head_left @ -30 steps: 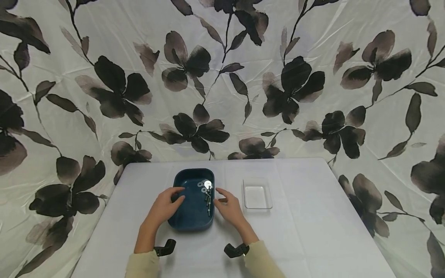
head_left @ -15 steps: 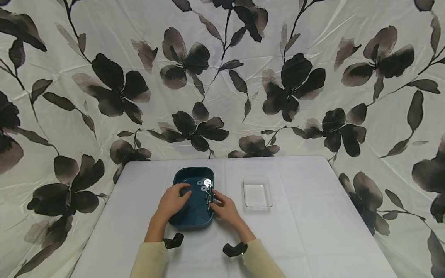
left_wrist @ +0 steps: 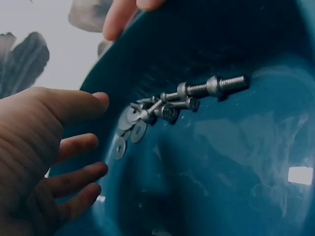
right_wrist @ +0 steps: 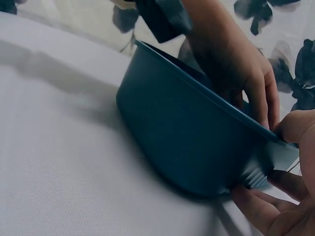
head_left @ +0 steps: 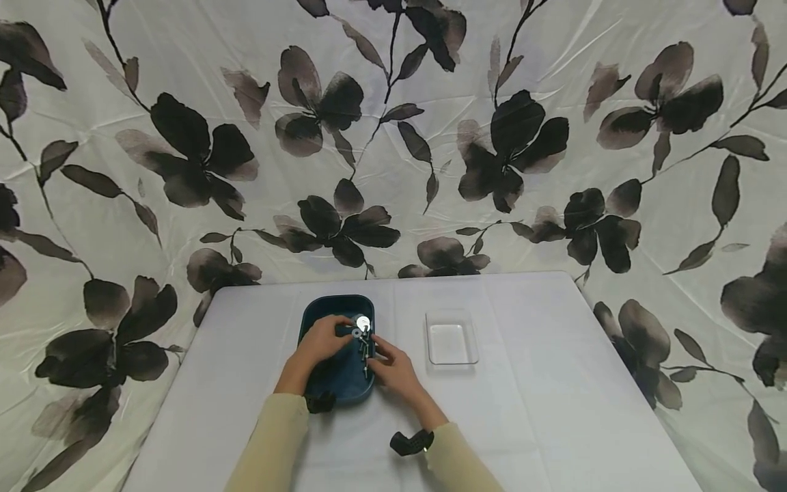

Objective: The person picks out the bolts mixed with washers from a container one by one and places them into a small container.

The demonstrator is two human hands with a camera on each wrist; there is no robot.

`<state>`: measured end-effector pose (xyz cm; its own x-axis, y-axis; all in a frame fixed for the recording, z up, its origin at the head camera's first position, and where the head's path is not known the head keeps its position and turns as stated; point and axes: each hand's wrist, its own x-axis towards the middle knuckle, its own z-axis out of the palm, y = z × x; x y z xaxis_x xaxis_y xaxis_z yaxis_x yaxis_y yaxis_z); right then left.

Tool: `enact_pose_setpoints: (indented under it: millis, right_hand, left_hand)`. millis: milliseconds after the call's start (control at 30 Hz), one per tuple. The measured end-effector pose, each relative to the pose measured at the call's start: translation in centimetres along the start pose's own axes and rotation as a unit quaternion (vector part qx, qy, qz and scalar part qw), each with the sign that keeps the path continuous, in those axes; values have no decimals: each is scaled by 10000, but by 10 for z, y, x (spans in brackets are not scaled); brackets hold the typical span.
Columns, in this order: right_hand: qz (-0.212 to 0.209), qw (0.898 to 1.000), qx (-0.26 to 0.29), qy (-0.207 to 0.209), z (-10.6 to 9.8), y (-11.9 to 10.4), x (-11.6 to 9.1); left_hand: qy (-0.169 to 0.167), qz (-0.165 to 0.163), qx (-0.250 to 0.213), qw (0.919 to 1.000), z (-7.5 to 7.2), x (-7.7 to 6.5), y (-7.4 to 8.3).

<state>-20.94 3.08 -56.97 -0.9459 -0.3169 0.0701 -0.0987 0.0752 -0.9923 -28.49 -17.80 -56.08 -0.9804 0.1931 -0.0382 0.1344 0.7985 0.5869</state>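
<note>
A deep blue plastic tray [head_left: 344, 388] holds several flat metal washers [left_wrist: 139, 132] in a heap and several socket-head screws [left_wrist: 197, 89] along its right side. My left hand [head_left: 322, 342] reaches in over the left rim, its fingers spread and bent slightly just short of the washers, holding nothing. At the right wall, my right hand [head_left: 396, 369] grips the tray, thumb over the rim and fingers against the outside in the right wrist view. Some washers are overlapped by the screws in the left wrist view.
A small clear plastic box [head_left: 447, 342] stands right of the tray on the white-covered table [head_left: 522, 396]. A floral curtain [head_left: 430, 157] hangs behind the table. Both wrists wear black camera mounts [head_left: 412, 443].
My left hand has moved right and farther into the tray, toward the washers. My right hand has come from beside the tray onto its right rim.
</note>
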Motion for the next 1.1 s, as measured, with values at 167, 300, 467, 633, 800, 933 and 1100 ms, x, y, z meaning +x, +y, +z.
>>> enact_pose_setpoints:
  millis: [167,300,467,633,800,933,1100]
  right_hand:
    - [117,9999,-35,88,2,-3,-1]
    - [157,9997,-2,162,3,5,3]
    - [208,9994,-30,263,4,27,11]
    - [255,9992,-53,318,5,37,13]
    - [234,9991,12,344,8,36,12]
    - [273,9992,88,289,8,35,12]
    - [212,9994,72,248,5,16,6]
  left_hand:
    - [-104,267,-99,9995,2,14,-4]
    - [-168,397,-147,9990,6,23,-8]
    - [-204,391,-168,9989,15,28,-15]
    - [-276,269,-162,9991,23,28,-20]
    - [-240,219,-263,9991,28,29,-25]
    - [-288,174,-255,9991,31,31,-26]
    - [-306,130,-314,9990,32,32,-26]
